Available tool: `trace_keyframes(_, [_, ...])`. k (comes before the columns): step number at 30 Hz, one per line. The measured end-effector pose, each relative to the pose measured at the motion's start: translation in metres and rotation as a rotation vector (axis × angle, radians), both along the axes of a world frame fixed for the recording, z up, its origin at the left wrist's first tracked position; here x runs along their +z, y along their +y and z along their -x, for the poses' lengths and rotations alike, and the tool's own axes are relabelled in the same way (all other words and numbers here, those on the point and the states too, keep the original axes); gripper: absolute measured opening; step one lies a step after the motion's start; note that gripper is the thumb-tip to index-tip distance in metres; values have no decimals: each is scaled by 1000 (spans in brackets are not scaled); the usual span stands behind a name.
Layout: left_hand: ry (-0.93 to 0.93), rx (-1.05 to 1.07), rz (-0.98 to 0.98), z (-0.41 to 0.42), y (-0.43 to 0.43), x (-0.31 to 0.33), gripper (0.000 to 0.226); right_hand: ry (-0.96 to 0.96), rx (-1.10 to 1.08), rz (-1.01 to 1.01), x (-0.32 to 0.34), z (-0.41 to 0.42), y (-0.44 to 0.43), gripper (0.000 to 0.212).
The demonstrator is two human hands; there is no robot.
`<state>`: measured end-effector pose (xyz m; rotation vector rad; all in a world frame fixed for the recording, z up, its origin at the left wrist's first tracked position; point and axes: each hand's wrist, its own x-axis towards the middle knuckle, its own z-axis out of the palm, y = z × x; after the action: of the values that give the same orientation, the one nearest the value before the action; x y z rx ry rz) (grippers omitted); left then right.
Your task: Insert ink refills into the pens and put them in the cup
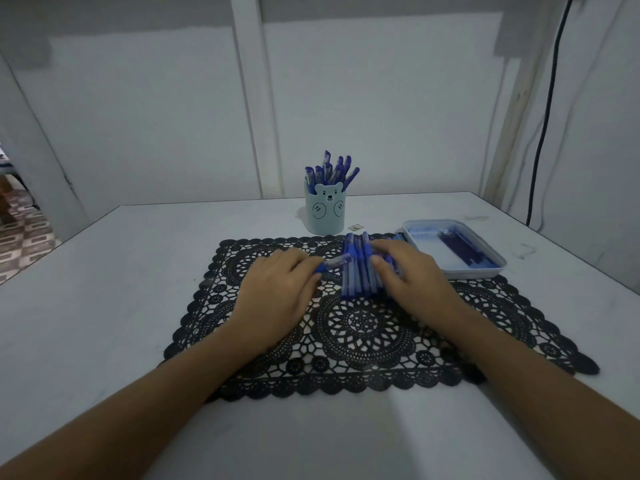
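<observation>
**Head view.** The left hand [277, 285] lies on the black lace mat [363, 334], its fingertips closed round the end of a single pen [335, 263] that points toward the right. The right hand [410, 275] rests palm-down over a row of pens [358, 275] laid side by side near the mat's middle. Its fingers extend across the barrels, and no pen is seen pinched. Behind the row, just off the mat's far edge, the pale bear-faced cup [325, 216] stands upright, crowded with capped pens [332, 169]. To the right, a shallow tray [474, 273] sits at the mat's far right corner, touching or overlapping its edge. It holds the dark refills [459, 251] in a bundle.

**Handling, as a judgement.** The pens look light, stiff and smooth, and apt to roll once lifted out of the row. A hold at mid-barrel between thumb and two fingers should serve. The refills appear thin and likely to flex, so they are best taken near one end and fed in straight.

**Clearances.** The table [104, 306] offers open surface to the left of the mat and in front of it. The tray's raised rim and the cup's packed mouth are the tight places. A pen entering the cup must slip between those standing there, and a knock could tip it. A black cable [547, 98] hangs down the far right wall, well apart from the work
</observation>
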<state>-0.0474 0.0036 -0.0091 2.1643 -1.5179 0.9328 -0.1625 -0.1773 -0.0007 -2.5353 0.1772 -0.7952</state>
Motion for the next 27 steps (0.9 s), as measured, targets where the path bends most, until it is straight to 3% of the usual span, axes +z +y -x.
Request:
trace_keyframes(6, [225, 60, 237, -22, -13, 58, 19, 371, -105, 185, -18, -5, -16, 52])
trace_keyframes(10, [453, 90, 457, -57, -44, 120, 20, 399, -109, 191, -18, -7, -17, 51])
trace_keyframes(14, [513, 145, 600, -93, -75, 161, 19, 383, -112, 198, -21, -8, -18, 51])
trace_keyframes(19, [572, 122, 606, -114, -111, 167, 24, 379, -109, 203, -23, -9, -21, 51])
trace_keyframes(25, [558, 93, 415, -120, -134, 128, 54, 392, -96, 196, -24, -10, -23, 51])
trace_keyframes(27, [564, 119, 337, -125, -137, 119, 52, 393, -93, 197, -24, -10, -23, 51])
